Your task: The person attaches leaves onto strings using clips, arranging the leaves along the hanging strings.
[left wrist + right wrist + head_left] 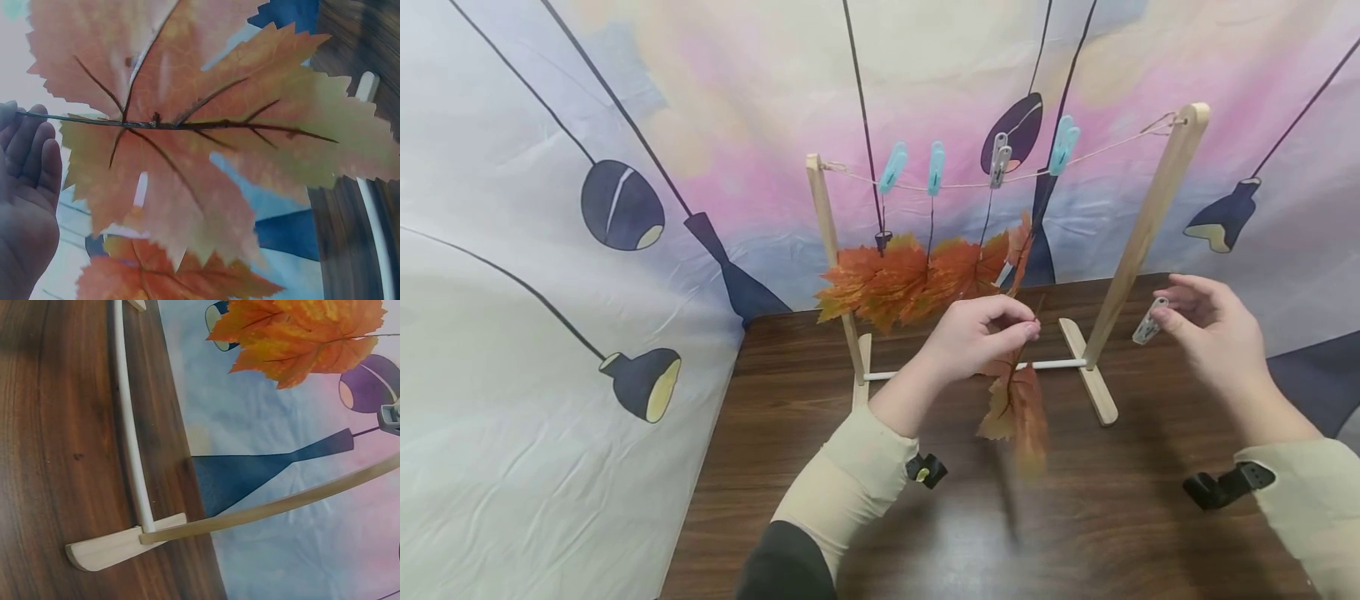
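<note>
My left hand (981,333) pinches the thin stem of an orange maple leaf (1028,408), which hangs down below the fingers. The left wrist view shows this leaf (187,94) large and spread, its dark veined side toward the camera and its stem running to the fingers (34,147). Out to the right, my right hand (1213,329) holds a grey clothespin (1147,323) between thumb and fingers. That hand is out of sight in the right wrist view, where a grey clothespin (390,417) shows at the right edge.
A wooden stand with posts (1146,242) carries a string (1108,156) with blue clothespins (936,168) and a grey clothespin (1000,162). Orange leaves (910,279) hang below it. A white rod (1052,364) joins the feet over the brown table (1090,508). Behind stands a lamp-patterned backdrop (737,75).
</note>
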The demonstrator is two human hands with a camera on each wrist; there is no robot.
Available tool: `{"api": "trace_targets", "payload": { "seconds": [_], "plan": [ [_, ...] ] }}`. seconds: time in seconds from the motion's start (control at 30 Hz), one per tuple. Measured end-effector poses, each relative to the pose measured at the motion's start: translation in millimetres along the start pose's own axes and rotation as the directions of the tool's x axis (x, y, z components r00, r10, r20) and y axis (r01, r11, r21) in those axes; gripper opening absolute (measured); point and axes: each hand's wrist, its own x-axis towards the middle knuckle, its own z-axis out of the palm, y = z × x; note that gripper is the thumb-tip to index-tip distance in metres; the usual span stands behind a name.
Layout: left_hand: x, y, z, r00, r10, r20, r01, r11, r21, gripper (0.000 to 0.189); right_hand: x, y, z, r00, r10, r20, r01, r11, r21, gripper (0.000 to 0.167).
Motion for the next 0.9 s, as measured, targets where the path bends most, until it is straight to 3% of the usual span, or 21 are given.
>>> {"api": "trace_targets", "payload": {
  "seconds": [0.23, 0.4, 0.53, 0.63, 0.77, 0.9],
  "plan": [
    [11.1, 10.6, 8.3, 0.999, 0.027, 0.043, -0.029, 0.999, 0.046, 0.01, 4.1, -6, -3, 1.0, -0.001, -0.026, 0.0, 1.0, -0.007, 0.046],
    [16.5, 11.2, 11.2, 0.997, 0.064, 0.048, -0.068, 0.994, 0.084, 0.01, 7.4, -7, -5, 0.999, -0.018, -0.048, 0.019, 0.999, 0.028, 0.046],
    [19.8, 10.7, 13.0, 0.997, 0.058, 0.054, -0.063, 0.993, 0.097, 0.009, 11.8, -11, -6, 0.998, -0.035, -0.061, 0.039, 0.997, 0.065, 0.047],
    [23.6, 12.0, 14.3, 0.994, 0.045, 0.102, -0.057, 0.992, 0.116, 0.009, 15.5, -15, -7, 0.997, -0.048, -0.062, 0.052, 0.997, 0.064, 0.047],
    [32.4, 15.1, 17.4, 0.978, 0.031, 0.205, -0.064, 0.986, 0.156, 0.009, 19.8, -22, -9, 0.997, -0.062, -0.043, 0.063, 0.998, 0.008, 0.048],
    [41.7, 18.7, 20.3, 0.969, 0.037, 0.243, -0.086, 0.977, 0.194, 0.009, 24.8, -30, -11, 0.996, -0.084, -0.038, 0.083, 0.996, -0.006, 0.049]
  ]
}}
